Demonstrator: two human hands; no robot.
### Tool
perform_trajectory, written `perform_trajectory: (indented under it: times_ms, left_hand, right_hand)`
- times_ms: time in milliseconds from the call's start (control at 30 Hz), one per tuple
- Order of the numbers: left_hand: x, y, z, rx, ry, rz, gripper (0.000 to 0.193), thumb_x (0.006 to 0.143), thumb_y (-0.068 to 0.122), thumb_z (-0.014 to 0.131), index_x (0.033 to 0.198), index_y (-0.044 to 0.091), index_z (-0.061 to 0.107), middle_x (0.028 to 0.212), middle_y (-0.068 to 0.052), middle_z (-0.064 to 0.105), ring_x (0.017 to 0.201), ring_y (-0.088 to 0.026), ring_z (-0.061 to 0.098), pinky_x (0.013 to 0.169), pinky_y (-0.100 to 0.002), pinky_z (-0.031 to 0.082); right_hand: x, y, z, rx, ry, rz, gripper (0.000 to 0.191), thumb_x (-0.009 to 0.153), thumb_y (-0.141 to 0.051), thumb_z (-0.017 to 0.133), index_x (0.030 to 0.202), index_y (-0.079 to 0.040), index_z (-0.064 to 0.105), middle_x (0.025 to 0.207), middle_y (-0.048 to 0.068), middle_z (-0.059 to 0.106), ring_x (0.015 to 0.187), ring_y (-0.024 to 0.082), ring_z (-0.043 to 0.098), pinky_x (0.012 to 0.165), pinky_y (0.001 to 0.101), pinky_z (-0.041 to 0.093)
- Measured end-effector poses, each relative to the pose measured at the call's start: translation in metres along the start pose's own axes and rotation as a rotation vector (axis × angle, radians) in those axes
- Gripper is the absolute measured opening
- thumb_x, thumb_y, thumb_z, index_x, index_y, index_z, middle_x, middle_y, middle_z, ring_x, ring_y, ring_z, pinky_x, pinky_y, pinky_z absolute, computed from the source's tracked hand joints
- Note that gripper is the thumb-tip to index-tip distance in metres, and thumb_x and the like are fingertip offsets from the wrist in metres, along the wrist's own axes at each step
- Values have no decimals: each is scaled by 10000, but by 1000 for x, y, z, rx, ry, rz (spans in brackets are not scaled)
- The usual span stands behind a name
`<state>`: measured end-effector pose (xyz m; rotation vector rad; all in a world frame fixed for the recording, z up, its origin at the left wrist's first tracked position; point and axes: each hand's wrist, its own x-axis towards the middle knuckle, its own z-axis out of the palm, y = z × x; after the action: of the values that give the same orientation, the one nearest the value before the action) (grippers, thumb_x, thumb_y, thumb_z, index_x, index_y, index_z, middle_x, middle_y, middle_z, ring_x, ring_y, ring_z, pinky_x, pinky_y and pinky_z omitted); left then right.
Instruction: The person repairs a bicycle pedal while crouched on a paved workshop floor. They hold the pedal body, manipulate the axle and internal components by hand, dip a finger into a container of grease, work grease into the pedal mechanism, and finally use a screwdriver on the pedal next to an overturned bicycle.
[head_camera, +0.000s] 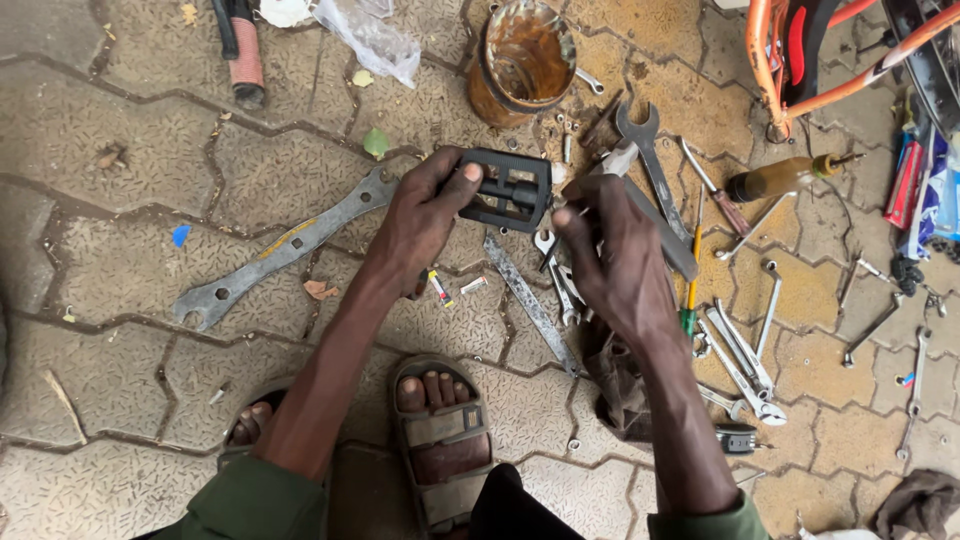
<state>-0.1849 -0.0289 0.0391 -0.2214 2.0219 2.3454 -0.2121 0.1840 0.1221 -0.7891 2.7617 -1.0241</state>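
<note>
My left hand (425, 215) grips a black bicycle pedal (507, 190) by its left side, thumb across the top edge. It is held above the paving, in the upper middle of the head view. My right hand (615, 255) is at the pedal's right end, fingers pinched on a small thin tool or part there; what it is cannot be made out. A worn grey open-ended spanner (645, 145) lies just behind my right hand.
A long flat wrench (285, 245) lies left. A rusty tin (520, 60) stands behind the pedal. Several spanners and screwdrivers (745, 350) are scattered right, with an oil bottle (780, 178) and an orange bicycle frame (800, 60). My sandalled feet (440, 430) are below.
</note>
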Motion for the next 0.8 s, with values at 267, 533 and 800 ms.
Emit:
perform_trajectory:
  times_ms: [267,533,800]
  left_hand:
    - [-1,3,2,33,-11,-61,320,1051,335,562,1132,43,662,878,-9,599,827,-115,500,766,-306,451]
    - [-2,5,-1,70,20,-94,321,1042,346,574,1128,53,674,839,-4,590,782,-121,474,729,-308,437]
    - [-3,3,2,58,-34,-4,318,1045,338,561,1144,55,665,906,3,675,833,-95,549,775,-283,473]
  right_hand:
    - [5,3,1,-95,-208,454,416,1111,-370,402,944,-64,628,727,182,667,559,282,517,534,457,454]
    - [-3,0,-2,-192,-45,-84,382,1109,-325,461,1059,20,618,933,193,688,738,269,665,640,428,580]
    - [4,12,-2,199,-226,459,406,1097,-339,472,910,-26,649,714,109,630,547,192,547,505,421,490]
